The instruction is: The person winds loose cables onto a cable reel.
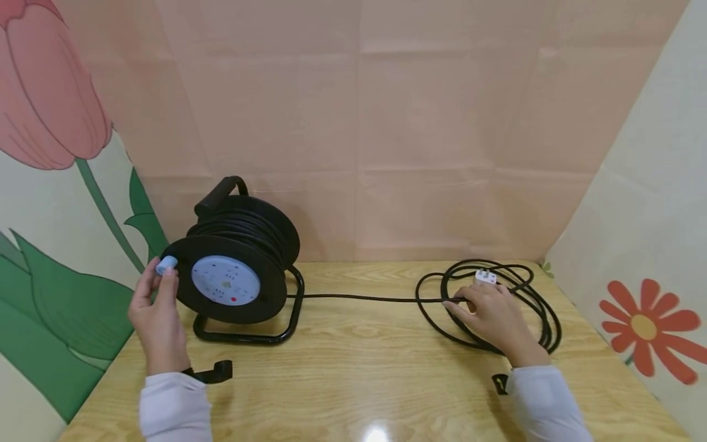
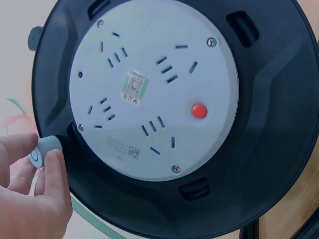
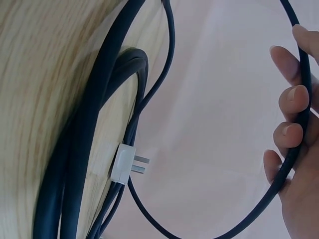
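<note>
A black cable reel (image 1: pixel 243 276) stands at the left of the table, its pale socket panel (image 2: pixel 154 89) with a red button facing me. My left hand (image 1: pixel 160 319) pinches the reel's light-blue crank knob (image 2: pixel 49 147) between thumb and fingers, at the disc's left edge. Black cable is wound on the drum, and one length of cable (image 1: pixel 359 298) runs right from it to my right hand (image 1: pixel 494 313). The right hand's fingers curl round this cable (image 3: pixel 303 99). Beneath and beyond it lie loose coils with a white plug (image 3: pixel 122 164), prongs showing.
The wood-grain table (image 1: pixel 353 380) is backed by a pinkish sheet (image 1: pixel 353 135). Side panels with a tulip (image 1: pixel 50 86) and a red flower (image 1: pixel 643 328) flank it. The reel's black tube stand (image 1: pixel 243 337) rests on the tabletop, and its carrying handle (image 1: pixel 218 193) points upward.
</note>
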The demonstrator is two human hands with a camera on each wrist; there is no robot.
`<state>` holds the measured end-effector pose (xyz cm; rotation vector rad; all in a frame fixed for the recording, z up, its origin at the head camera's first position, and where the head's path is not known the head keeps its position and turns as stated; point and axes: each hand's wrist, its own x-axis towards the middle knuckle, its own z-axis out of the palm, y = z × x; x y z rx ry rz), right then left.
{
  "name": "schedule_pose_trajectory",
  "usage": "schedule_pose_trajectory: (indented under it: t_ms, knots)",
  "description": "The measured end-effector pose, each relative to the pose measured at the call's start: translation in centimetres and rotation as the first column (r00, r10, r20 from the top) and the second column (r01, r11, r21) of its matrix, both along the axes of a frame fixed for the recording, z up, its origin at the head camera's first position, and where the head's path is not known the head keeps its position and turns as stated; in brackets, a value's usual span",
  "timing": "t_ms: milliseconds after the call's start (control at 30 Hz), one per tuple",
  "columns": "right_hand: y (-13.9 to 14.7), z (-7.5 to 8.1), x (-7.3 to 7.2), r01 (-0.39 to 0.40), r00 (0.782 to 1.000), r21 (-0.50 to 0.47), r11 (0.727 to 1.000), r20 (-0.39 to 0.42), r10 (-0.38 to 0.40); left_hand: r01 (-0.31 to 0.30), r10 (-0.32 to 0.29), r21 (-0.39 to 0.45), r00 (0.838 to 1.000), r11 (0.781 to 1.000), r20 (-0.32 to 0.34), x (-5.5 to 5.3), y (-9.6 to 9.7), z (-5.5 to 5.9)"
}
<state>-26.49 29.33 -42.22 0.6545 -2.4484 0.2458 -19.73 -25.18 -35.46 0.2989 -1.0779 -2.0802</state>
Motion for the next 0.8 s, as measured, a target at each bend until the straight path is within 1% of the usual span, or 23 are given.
schedule_pose_trajectory:
  t_ms: [100, 200, 367, 433, 600, 700, 800]
  knots:
    - [-0.2, -0.1, 0.0, 0.010, 1.000, 0.009, 1.000, 0.011, -0.010, -0.005, 0.005, -0.010, 1.000, 1.000, -0.003, -0.1, 0.1, 0.1]
    - [-0.4, -0.1, 0.0, 0.002, 1.000, 0.003, 1.000, 0.021, -0.002, -0.008, 0.008, -0.005, 1.000, 1.000, -0.017, -0.2, 0.3, 0.3]
    - [-0.9, -0.1, 0.1, -0.045, 0.999, 0.003, 0.999, 0.014, 0.045, -0.031, 0.031, -0.002, 0.999, 1.000, -0.032, -0.6, 1.0, 0.8]
    - [-1.1, -0.1, 0.1, -0.059, 0.998, 0.008, 0.998, 0.003, 0.059, -0.043, 0.043, -0.016, 0.998, 0.999, -0.037, -0.8, 1.4, 1.0]
    - [-1.4, -0.3, 0.2, -0.070, 0.998, 0.008, 0.997, 0.001, 0.070, -0.105, 0.103, -0.039, 0.993, 0.994, -0.050, -1.2, 2.4, 1.4]
    - [-1.6, -0.4, 0.2, -0.080, 0.997, 0.010, 0.997, 0.022, 0.080, -0.155, 0.152, -0.061, 0.987, 0.986, -0.055, -1.5, 2.7, 1.6]
    - [-1.8, -0.4, 0.2, -0.097, 0.995, 0.015, 0.995, 0.036, 0.097, -0.198, 0.193, -0.108, 0.980, 0.974, -0.053, -1.8, 3.0, 1.8]
